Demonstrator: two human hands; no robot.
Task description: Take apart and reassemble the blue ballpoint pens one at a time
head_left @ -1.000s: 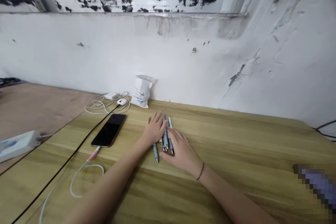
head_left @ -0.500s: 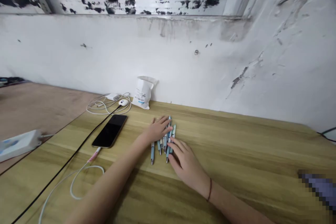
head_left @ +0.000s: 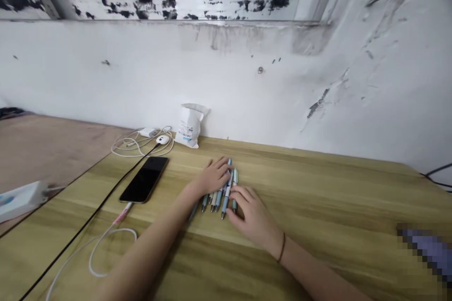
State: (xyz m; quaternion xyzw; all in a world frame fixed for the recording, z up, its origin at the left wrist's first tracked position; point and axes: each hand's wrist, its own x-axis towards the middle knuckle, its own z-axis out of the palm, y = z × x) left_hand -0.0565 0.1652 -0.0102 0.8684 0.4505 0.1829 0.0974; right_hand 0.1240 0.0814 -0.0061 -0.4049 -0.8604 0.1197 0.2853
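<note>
Pens (head_left: 219,199) have fanned out wider than half a second ago, the leftmost slanting away beside the left forearm (head_left: 158,235). Nearest, their metal-ended tips point toward the person, on the table (head_left: 318,207). The right hand (head_left: 254,216), a thin bracelet (head_left: 281,247) at its wrist, is half curled and open, thumb apart from the fingers, fingertips at the rightmost pens; I cannot tell whether they press. The left hand (head_left: 213,176) lies palm down across the upper barrels, fingers stretched out rather than closed. The pens look light, stiff and smooth, likely to roll or slip sideways, so mid-barrel would probably be the surest place to take hold. Off to the left lies a phone (head_left: 144,180) with a charging cable (head_left: 122,213); farther back, a charger (head_left: 147,132) and a white packet (head_left: 189,125) near the wall (head_left: 247,103)
</note>
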